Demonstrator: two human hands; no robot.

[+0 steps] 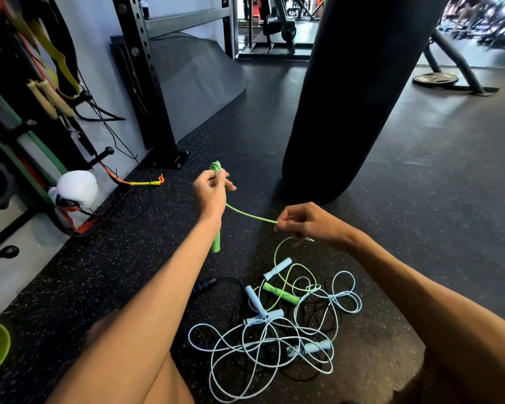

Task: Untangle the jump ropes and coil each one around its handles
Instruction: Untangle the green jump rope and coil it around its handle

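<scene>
My left hand (212, 192) grips a green jump-rope handle (216, 243) upright, with green cord looped at its top. The green cord (251, 215) runs taut from that hand to my right hand (306, 223), which pinches it. Below my right hand the cord drops in a loop to the tangled pile on the floor. In that pile lie a second green handle (280, 293), several light blue handles (252, 300) with light blue cord (274, 342), and a purple-and-black handle (203, 285) with black cord.
A black punching bag (350, 97) hangs just beyond my hands. A steel rack post (149, 88) stands at the left by a wall of resistance bands. A white boxing glove (76, 189) and a weight plate (435, 79) rest on the speckled rubber floor (420, 199).
</scene>
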